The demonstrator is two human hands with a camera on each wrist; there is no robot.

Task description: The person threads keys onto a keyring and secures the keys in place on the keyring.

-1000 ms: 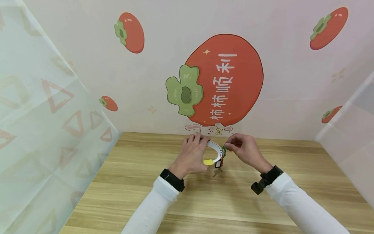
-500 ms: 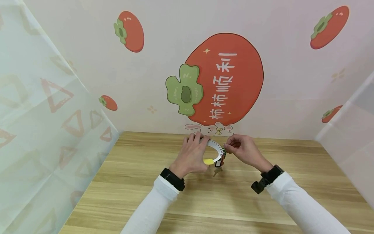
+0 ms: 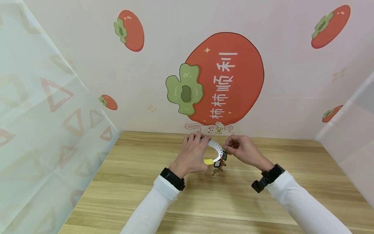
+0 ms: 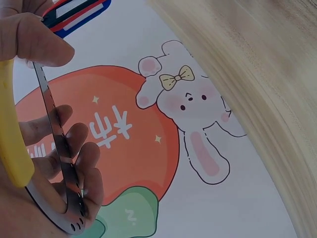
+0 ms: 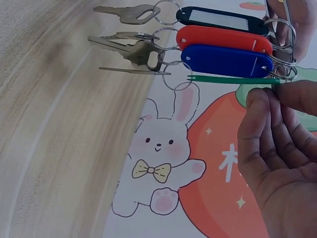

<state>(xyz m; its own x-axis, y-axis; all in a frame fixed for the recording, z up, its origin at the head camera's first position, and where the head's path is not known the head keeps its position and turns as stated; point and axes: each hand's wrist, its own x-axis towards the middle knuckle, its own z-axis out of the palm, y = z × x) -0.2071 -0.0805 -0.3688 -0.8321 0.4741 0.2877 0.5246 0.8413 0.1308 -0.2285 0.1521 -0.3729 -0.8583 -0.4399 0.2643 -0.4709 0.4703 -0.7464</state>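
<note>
My left hand (image 3: 191, 156) grips a large metal key ring (image 3: 216, 146) with a yellow handle (image 3: 208, 161); small holes line its band. From the ring's right side hang key tags: in the right wrist view, a black tag (image 5: 215, 19), a red tag (image 5: 223, 39), a blue tag (image 5: 225, 60) and a green tag (image 5: 233, 80) seen edge-on. Small split rings join them to metal keys (image 5: 143, 53). With thumb and fingertips, my right hand (image 3: 245, 151) pinches at the green tag's ring end, where fingers partly hide the small ring.
Both hands are above a wood-grain table (image 3: 140, 208). Close behind them rises a white wall (image 3: 286, 97) printed with persimmons and a rabbit (image 3: 208, 130). Pale sheets, such as the patterned left one (image 3: 35, 136), flank the table.
The green tag has swung from beside my right fingertips to hang down with the other tags. My right hand has shifted slightly left; the left hand keeps its grip on the large ring.
</note>
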